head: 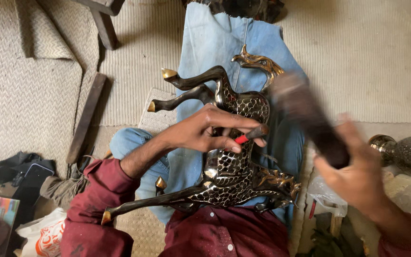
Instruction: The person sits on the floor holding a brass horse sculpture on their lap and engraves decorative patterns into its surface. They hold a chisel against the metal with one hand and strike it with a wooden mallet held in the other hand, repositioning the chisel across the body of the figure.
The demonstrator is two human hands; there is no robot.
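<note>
A dark metal horse figure (pixel 236 107) with a scale pattern and gold hooves lies across my lap on blue jeans (pixel 215 43). My left hand (pixel 205 131) rests on the figure's body and pinches a small tool with a red and dark shaft (pixel 252 134) against it. My right hand (pixel 357 173) grips a dark club-like mallet (pixel 305 116), blurred by motion, raised above the horse's neck.
A patterned metal vase (pixel 405 152) lies at the right. A wooden plank (pixel 86 116) and a stool leg (pixel 105 28) sit on the woven mat (pixel 24 95) at upper left. A dark bag (pixel 20 171) and a plastic bag (pixel 41 235) are at lower left.
</note>
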